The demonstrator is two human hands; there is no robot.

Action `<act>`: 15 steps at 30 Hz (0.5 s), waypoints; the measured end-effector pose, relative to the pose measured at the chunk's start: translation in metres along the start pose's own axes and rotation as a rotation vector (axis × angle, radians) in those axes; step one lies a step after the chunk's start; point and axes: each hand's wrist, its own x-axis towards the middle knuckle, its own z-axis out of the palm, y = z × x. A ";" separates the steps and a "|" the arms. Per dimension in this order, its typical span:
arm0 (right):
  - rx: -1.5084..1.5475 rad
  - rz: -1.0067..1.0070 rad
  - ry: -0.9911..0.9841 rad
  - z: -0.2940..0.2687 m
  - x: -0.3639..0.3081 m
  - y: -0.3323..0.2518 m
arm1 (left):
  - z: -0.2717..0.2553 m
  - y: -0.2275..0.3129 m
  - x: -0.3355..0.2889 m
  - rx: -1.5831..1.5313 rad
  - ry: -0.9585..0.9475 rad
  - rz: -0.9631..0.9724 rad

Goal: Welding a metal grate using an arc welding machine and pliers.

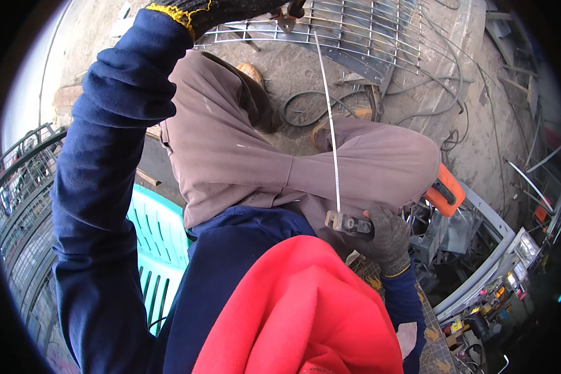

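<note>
My right hand (385,240), in a dark grey knit glove, is closed round the dark handle of an electrode holder (350,224) above my lap. A long, thin pale welding rod (330,112) rises from its jaw, reaching forward towards the wire grid. Up at the top edge, my left hand (237,11) wears a dark glove with a yellow cuff. Its fingers are partly cut off by the frame. They appear closed on a dark clamp-like tool with a metal jaw (285,23), just over the edge of a metal wire grid (355,28).
Beneath the grid lies a dark metal sheet (355,61). Cables (305,121) coil on the concrete floor (442,115). An orange plastic piece (445,192) is beside my right knee. A turquoise plastic chair (159,227) is at my left; metal scraps (439,234) lie right.
</note>
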 end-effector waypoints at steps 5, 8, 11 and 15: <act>0.014 0.033 -0.076 -0.002 0.002 -0.002 | -0.002 0.008 -0.006 -0.097 0.006 -0.063; 0.023 0.031 -0.104 -0.005 0.004 -0.003 | -0.005 0.012 -0.022 -0.053 0.098 0.003; 0.016 0.043 -0.128 -0.005 0.004 -0.002 | -0.008 0.013 -0.019 0.024 0.059 0.010; 0.007 0.032 -0.126 -0.005 0.004 -0.002 | 0.001 -0.001 -0.015 0.069 0.121 0.099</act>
